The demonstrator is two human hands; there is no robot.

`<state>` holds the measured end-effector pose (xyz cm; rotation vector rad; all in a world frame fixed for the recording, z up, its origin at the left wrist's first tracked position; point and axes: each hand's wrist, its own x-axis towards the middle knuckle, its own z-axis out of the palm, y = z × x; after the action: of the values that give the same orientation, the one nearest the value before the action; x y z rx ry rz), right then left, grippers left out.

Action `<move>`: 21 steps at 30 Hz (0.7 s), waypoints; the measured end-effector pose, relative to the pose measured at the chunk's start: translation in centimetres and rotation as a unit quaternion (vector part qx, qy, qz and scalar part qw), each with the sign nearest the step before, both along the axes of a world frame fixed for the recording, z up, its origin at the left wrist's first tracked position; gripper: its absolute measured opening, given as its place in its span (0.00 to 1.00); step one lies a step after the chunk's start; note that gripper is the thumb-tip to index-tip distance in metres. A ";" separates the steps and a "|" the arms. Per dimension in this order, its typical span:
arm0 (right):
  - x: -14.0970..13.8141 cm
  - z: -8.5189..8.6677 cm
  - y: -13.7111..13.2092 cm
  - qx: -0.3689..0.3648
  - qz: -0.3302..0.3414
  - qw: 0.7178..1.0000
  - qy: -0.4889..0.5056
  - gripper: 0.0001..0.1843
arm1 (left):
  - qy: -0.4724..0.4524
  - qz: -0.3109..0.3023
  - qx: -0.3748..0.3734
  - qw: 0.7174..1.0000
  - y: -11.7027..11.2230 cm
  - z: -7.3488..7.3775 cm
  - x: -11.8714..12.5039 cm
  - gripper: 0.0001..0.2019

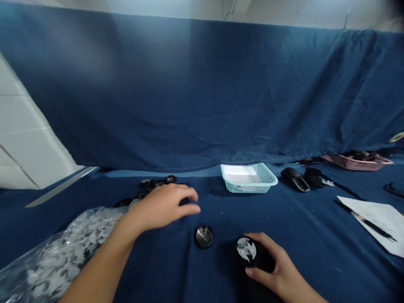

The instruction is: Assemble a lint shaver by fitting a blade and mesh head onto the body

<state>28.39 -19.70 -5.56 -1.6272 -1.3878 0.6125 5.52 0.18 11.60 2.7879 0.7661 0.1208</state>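
On the right, my right hand (274, 269) grips a black round part (257, 252) between thumb and fingers. A white plastic insert with notched arms (246, 249) shows on its face. My left hand (167, 205) hovers left of centre, thumb and fingers curved around a small dark piece (184, 201), mostly hidden by the hand. Between my hands lies a black round cap (203, 236) with a shiny ribbed face, touched by neither. Behind my left hand is a loose group of black round parts (170, 179).
A clear bag of white plastic pieces (72, 248) lies at the left. A light-blue basket (251, 188) stands at the back. To the right are black plastic parts (295, 179), paper (388, 223) with a pen (375, 227), and a pink basket (356, 164). Blue cloth (189, 92) hangs behind.
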 end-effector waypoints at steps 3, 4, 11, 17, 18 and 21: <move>-0.2 0.1 0.0 0.007 -0.010 1.000 0.015 0.30 | 0.053 0.149 0.072 0.985 5.0 -1.4 -2.1 0.15; -0.2 0.1 0.0 0.009 -0.012 1.000 0.020 0.30 | 0.076 0.179 0.077 0.978 6.6 -2.2 -2.7 0.16; 0.6 -0.6 0.5 0.005 -0.018 0.999 0.032 0.31 | 0.081 0.291 0.134 0.944 12.1 -6.0 -5.9 0.20; 0.6 -1.0 0.7 0.004 -0.043 0.998 0.035 0.31 | 0.066 0.314 0.089 0.943 13.6 -8.2 -7.5 0.24; 0.6 -1.1 0.8 0.004 -0.045 0.998 0.036 0.31 | 0.063 0.314 0.076 0.944 13.9 -8.7 -7.6 0.25; 0.5 -1.2 0.8 0.007 -0.049 0.998 0.038 0.30 | 0.046 0.328 0.054 0.942 14.6 -10.0 -7.9 0.26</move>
<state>28.92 -18.88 -6.76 -1.6345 -1.2467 0.5987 -2.38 14.79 1.64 2.5226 1.7313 0.1519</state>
